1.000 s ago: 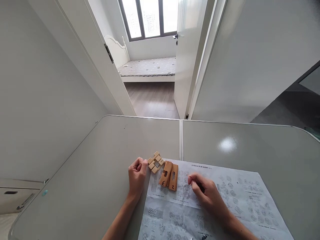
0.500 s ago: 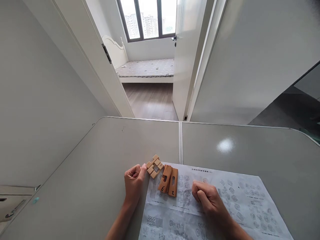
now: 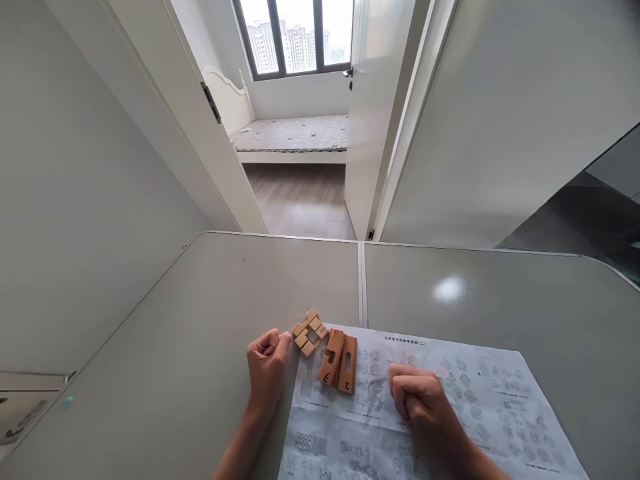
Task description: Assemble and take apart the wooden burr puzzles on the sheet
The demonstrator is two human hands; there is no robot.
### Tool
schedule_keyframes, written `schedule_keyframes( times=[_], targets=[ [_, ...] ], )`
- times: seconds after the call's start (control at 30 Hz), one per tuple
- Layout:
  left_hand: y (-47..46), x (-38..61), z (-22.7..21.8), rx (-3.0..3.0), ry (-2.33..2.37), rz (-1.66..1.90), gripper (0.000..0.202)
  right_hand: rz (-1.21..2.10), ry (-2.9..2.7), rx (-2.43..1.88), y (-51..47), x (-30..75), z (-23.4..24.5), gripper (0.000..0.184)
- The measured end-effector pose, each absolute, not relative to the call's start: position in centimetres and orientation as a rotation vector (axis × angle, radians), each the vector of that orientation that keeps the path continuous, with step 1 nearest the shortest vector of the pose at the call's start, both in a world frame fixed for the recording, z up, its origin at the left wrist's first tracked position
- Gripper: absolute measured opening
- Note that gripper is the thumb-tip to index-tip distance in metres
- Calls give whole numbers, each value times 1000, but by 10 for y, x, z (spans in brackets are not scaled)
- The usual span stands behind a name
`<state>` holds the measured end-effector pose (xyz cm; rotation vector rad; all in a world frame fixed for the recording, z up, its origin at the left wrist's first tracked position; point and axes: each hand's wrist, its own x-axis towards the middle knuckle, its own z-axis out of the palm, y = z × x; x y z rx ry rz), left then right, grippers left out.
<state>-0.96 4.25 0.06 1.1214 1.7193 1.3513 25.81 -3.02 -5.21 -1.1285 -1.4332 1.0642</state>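
My left hand [image 3: 267, 363] rests on the grey table [image 3: 200, 333] as a loose fist, with nothing visible in it, just left of a small pale wooden interlocking piece [image 3: 310, 329]. Two darker wooden blocks [image 3: 339, 361], marked 3 and 2, lie side by side on a printed instruction sheet [image 3: 450, 413]. My right hand [image 3: 420, 400] lies curled on the sheet to the right of the blocks, fingers folded, holding nothing I can see.
The table has a centre seam [image 3: 362, 280] and rounded far corners. Beyond it an open door [image 3: 370, 113] leads into a room with a wood floor, a bed [image 3: 295, 137] and a window. White walls stand close on the left and right.
My right hand has drawn back toward me and to the right, its fingers curling in. My left hand has shifted slightly nearer. The wooden pieces stay where they were.
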Motion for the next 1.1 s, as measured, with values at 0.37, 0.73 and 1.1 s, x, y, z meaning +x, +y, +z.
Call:
schedule_keyframes(
  times=[0.37, 0.73, 1.1],
  targets=[
    [43, -9, -2, 1060, 1721, 1356, 56, 1035, -1482, -1106, -29, 258, -37, 19],
    [43, -10, -2, 1037, 1721, 1341, 56, 975, -1532, -1076, -26, 261, -31, 21],
    [44, -8, 1, 1039, 1717, 1325, 57, 663, -1840, -910, -21, 268, -9, 28]
  ],
)
